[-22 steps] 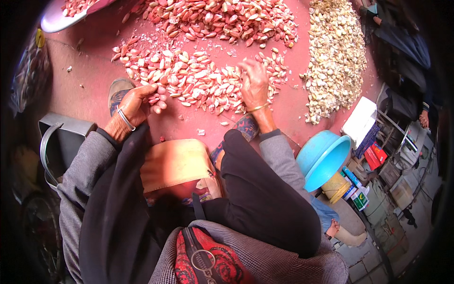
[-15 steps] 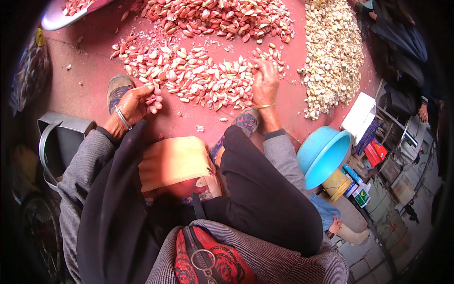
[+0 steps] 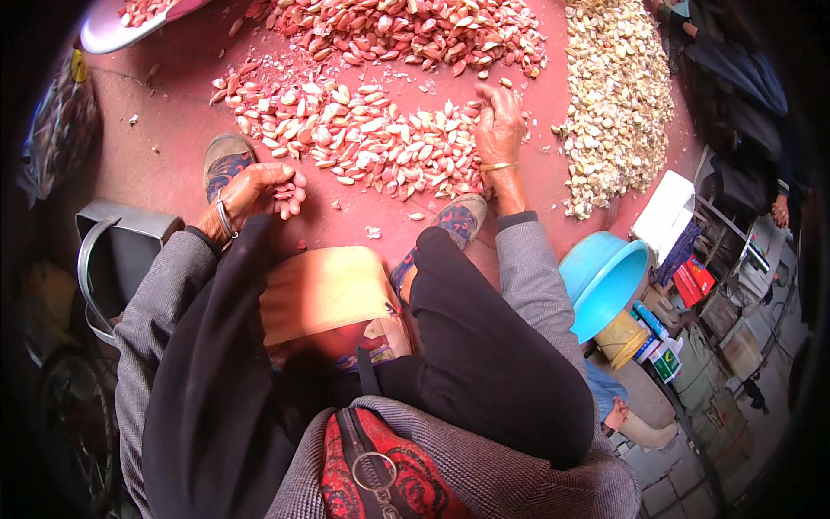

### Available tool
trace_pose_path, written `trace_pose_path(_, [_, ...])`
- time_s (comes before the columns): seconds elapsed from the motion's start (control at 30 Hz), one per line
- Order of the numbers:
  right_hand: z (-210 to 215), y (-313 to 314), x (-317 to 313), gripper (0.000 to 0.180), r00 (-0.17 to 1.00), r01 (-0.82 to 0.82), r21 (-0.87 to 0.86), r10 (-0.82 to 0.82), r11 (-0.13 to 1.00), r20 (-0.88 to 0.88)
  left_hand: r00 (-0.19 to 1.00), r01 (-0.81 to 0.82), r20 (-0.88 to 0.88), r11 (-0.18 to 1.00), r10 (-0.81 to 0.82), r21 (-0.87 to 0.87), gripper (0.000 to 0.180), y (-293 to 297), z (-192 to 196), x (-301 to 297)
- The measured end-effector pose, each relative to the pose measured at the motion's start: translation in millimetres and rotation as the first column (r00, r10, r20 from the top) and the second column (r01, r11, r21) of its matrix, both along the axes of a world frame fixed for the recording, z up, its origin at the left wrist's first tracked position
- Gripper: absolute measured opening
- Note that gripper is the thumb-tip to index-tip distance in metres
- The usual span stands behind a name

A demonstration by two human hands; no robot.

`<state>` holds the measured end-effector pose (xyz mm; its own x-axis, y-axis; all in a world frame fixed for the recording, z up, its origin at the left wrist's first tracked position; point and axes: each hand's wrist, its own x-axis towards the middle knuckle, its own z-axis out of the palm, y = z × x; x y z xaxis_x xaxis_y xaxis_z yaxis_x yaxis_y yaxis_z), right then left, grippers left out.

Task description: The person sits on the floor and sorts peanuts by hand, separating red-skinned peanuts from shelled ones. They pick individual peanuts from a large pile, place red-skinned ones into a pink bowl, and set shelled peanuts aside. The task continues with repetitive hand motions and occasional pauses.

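Your left hand (image 3: 259,190) is curled, small reddish pieces (image 3: 284,195) showing between thumb and fingers, above your left shoe (image 3: 228,169). Your right hand (image 3: 500,130) is at the right end of the near strip of pink-and-white clove-shaped pieces (image 3: 389,143), its fingers loosely bent; you cannot tell from this view whether they pinch anything. The strip lies on the red floor (image 3: 164,112). Beyond it is a redder heap (image 3: 415,30); to the right, a pale yellow heap (image 3: 618,104). A blue basin (image 3: 609,294) stands near right.
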<state>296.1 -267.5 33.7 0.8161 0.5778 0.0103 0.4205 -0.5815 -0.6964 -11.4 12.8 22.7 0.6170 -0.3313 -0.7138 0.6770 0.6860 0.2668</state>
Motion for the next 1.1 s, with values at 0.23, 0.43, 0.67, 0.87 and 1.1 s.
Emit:
trace_pose_path(0.23, [-5, 29, 17, 0.041, 0.928, -0.079, -0.177, 0.138, 0.981, 0.346, 0.992, -0.112, 0.038, 0.988, 0.117, -0.105, 0.028, -3, 7, 1])
trace_pose_path(0.43, [-1, 5, -1, 0.029, 1.0, -0.017, 0.045, 0.017, 0.999, -0.007, 0.989, -0.143, 0.014, 0.983, 0.145, -0.113, 0.027, -4, 11, 3])
trace_pose_path(0.67, [-12, 4, 21, 0.036, 0.967, 0.002, -0.005, -0.001, 1.0, 0.255, 0.987, -0.159, 0.018, 0.978, 0.163, -0.134, 0.027, -5, 11, 3])
trace_pose_path(0.87, [-23, 13, 26, 0.034, 0.976, 0.034, -0.083, -0.016, 0.996, 0.219, 0.987, -0.157, 0.014, 0.982, 0.159, -0.106, 0.026, -6, 12, 4])
trace_pose_path(1.1, [-19, -1, 18, 0.023, 0.989, 0.146, 0.03, -0.147, 0.989, 0.029, 0.988, -0.153, 0.011, 0.982, 0.155, -0.115, 0.026, -5, 11, 4])
